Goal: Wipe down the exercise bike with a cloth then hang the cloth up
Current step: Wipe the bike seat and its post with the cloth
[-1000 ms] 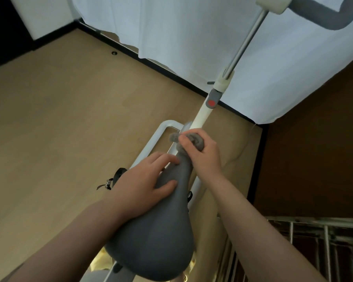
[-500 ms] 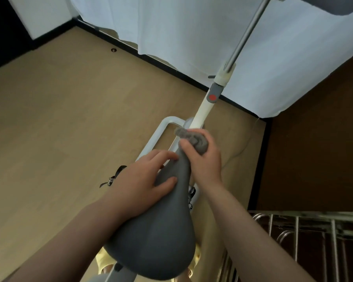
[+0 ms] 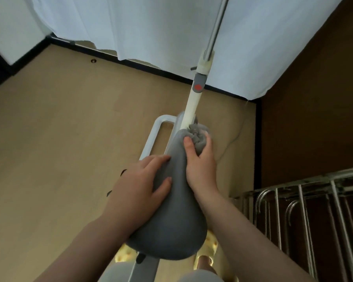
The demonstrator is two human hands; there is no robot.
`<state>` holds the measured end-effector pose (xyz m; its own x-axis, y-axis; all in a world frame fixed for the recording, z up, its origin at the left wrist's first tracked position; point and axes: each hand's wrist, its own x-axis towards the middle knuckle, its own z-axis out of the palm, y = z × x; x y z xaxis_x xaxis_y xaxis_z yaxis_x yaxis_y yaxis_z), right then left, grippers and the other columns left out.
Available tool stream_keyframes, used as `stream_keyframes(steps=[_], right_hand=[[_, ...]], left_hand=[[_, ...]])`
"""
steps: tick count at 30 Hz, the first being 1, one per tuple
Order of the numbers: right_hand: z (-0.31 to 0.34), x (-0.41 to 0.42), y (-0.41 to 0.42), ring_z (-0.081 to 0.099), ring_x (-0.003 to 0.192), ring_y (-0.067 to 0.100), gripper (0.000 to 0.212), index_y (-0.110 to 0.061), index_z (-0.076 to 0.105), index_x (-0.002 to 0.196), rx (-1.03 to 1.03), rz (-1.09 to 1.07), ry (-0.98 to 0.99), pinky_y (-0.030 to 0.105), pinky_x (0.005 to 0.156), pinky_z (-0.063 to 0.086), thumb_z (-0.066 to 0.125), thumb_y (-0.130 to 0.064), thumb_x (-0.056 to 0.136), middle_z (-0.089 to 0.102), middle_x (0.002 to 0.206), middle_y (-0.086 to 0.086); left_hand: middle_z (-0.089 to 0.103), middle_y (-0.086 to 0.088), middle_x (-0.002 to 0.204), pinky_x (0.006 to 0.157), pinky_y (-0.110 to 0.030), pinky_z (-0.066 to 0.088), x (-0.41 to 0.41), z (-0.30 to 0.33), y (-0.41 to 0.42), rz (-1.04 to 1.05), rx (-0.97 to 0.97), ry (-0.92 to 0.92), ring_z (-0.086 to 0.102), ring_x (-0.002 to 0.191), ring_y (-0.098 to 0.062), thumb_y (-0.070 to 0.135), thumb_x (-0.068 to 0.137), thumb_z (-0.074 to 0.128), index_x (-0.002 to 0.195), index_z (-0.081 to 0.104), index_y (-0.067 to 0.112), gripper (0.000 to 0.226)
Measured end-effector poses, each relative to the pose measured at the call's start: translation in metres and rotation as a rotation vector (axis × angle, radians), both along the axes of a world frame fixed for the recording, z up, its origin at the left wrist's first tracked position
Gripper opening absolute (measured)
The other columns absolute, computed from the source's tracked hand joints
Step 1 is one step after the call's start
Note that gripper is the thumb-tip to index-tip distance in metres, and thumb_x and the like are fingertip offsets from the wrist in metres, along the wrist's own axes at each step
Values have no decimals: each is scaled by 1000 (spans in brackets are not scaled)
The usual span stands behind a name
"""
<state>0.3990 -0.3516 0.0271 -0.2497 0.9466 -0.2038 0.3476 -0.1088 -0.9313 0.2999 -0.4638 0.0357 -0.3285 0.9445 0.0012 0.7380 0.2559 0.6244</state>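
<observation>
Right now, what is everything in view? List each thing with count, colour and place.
saddle: one, grey, centre.
cloth: one, grey, bunched at the saddle's nose.
bike post: one, white with a grey clamp and red dot, above the saddle.
curtain: one, white, top.
floor: tan wood, left.
metal rack: one, silver, lower right.
slippers: yellow, under the saddle.
left hand: rests on the saddle's side.
right hand: grips the cloth.

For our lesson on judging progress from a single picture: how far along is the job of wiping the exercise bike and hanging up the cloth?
Done: nothing can be confirmed as already clean. In hand: the right hand grips the bunched grey cloth against the nose of the saddle, while the left hand steadies the saddle's side. Left: the white post, the frame, then hanging the cloth, perhaps on the metal rack.
</observation>
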Motion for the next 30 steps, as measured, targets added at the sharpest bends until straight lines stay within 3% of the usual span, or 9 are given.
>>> stream_keyframes(steps=[4,9,15,19,23,26,30], right_hand=[[12,33,-35,58,109,8,59,-42,34,139,-71,140,-205,38,95,49,45,-66,87,61,120,-16],[19,15,-37,59,106,16,54,-33,37,140,26,77,-447,36,90,47,40,-61,94,63,117,-8],[21,58,-80,59,99,1,39,-41,47,129,-32,107,-332,28,86,51,48,-55,93,63,108,-19],[10,36,-71,59,93,6,30,-35,54,118,9,-94,-349,18,69,41,46,-52,95,62,97,-17],[14,46,-113,53,103,-6,41,-43,44,131,210,-56,-378,18,83,45,45,-56,93,55,117,-25],[14,63,-134,45,118,-9,45,-42,43,136,324,50,-381,15,95,41,48,-52,93,47,131,-29],[17,49,-106,50,103,-7,35,-44,46,127,298,84,-370,19,85,47,53,-47,94,49,118,-31]], left_hand=[[51,21,129,84,-19,37,0,-1,-13,-24,13,-29,48,109,0,48,87,47,135,46,38,49],[44,24,112,72,-20,37,-4,-3,-8,-47,40,-116,49,102,-3,36,84,58,127,49,34,44],[48,17,113,66,-18,37,-7,-4,-6,-32,44,-212,54,93,-10,32,86,62,125,49,34,41],[52,16,114,69,-23,40,-6,-2,-4,-6,45,-254,56,96,-9,29,87,60,122,52,32,36],[59,14,113,63,-16,37,-8,-3,-7,53,52,-320,56,82,-7,26,91,55,121,57,33,31],[60,16,97,58,-14,31,-3,-4,-15,88,115,-204,50,71,-6,25,91,54,114,62,31,25],[61,12,104,66,-23,39,7,-3,-25,77,177,-111,53,77,-14,16,89,55,112,63,25,26]])
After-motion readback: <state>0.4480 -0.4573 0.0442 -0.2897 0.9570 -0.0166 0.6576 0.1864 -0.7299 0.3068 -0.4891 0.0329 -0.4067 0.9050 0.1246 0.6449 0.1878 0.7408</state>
